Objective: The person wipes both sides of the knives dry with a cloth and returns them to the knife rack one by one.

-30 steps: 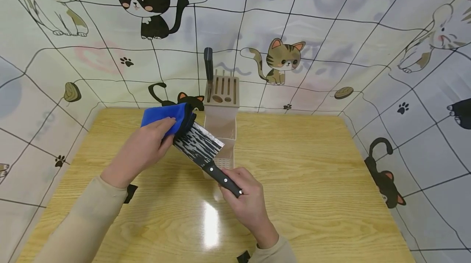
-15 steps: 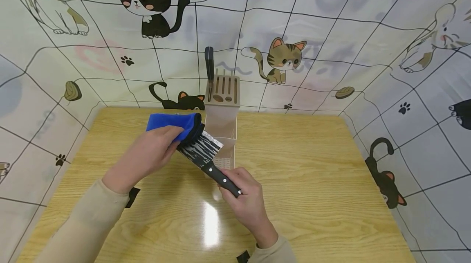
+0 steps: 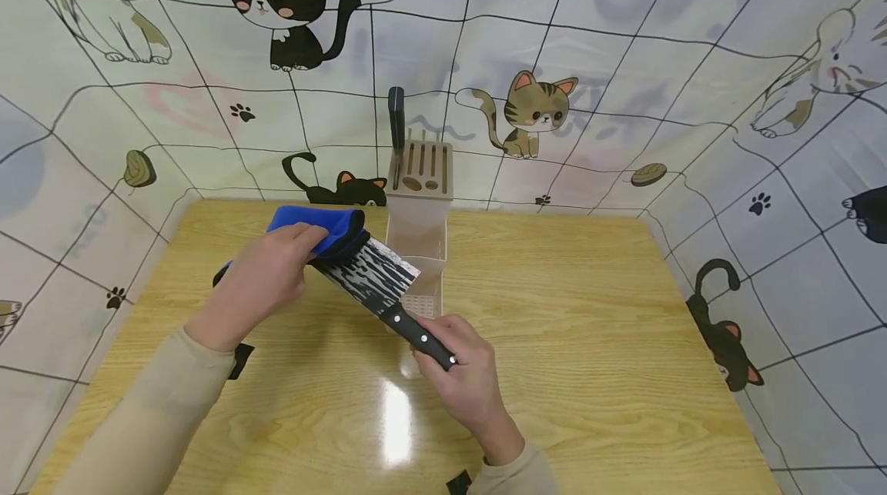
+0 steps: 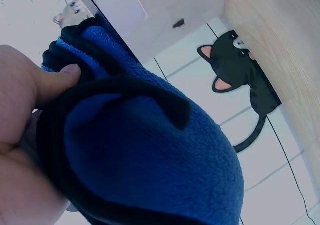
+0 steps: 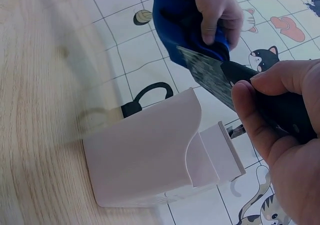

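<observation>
My right hand grips the black riveted handle of a cleaver, whose broad blade with dark streaks points up and to the left. A blue cloth with black edging is folded over the far end of the blade. My left hand pinches that cloth, thumb on the near side, as the left wrist view also shows the cloth bulging beside the thumb. The tip of the blade is hidden under the cloth. In the right wrist view the cleaver's handle lies between thumb and fingers.
Behind the cleaver, a pale knife holder with a slotted top stands on the wooden table. One black-handled knife is upright in its left slot. A wall covering with cartoon cats surrounds the table.
My left hand with the cloth first slid along the blade toward the handle, then back up-left toward the far end. The right hand and cleaver stay almost still.
</observation>
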Tool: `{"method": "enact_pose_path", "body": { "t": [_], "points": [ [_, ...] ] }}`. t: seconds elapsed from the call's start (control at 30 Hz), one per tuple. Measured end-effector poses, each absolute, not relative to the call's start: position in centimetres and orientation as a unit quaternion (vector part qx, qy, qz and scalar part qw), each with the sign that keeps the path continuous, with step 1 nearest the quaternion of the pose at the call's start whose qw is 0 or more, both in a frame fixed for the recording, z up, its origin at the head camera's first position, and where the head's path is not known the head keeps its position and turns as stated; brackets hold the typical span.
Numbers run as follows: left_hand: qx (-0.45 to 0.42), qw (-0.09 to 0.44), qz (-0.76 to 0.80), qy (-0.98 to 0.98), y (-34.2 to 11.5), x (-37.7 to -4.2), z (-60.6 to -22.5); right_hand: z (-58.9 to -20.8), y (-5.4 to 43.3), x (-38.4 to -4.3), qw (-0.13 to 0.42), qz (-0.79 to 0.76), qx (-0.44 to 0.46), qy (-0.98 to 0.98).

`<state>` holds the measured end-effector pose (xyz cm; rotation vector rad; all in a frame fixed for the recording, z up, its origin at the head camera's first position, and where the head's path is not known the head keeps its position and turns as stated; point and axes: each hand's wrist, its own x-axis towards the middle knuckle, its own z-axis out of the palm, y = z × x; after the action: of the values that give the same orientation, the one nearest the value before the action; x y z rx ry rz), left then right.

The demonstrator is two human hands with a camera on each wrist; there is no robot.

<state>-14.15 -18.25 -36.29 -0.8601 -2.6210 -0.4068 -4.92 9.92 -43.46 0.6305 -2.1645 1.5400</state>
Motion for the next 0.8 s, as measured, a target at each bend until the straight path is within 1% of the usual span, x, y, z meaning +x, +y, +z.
{"method": "enact_pose_path", "body": {
  "t": [0.27,0.5,0.8],
  "points": [
    [-0.293,0.141,-0.136,-0.936,-19.6,-14.7,-35.7,-43.3,10.0,-4.9,0.197,0.550,0.222,-0.781],
    [-0.350,0.138,-0.127,-0.918,-19.1,-14.2,-35.8,-43.2,10.1,-4.8,0.193,0.548,0.218,-0.784],
    [-0.377,0.128,-0.110,-0.911,-17.5,-12.7,-36.1,-43.3,10.0,-4.8,0.202,0.544,0.217,-0.785]
  ]
}}
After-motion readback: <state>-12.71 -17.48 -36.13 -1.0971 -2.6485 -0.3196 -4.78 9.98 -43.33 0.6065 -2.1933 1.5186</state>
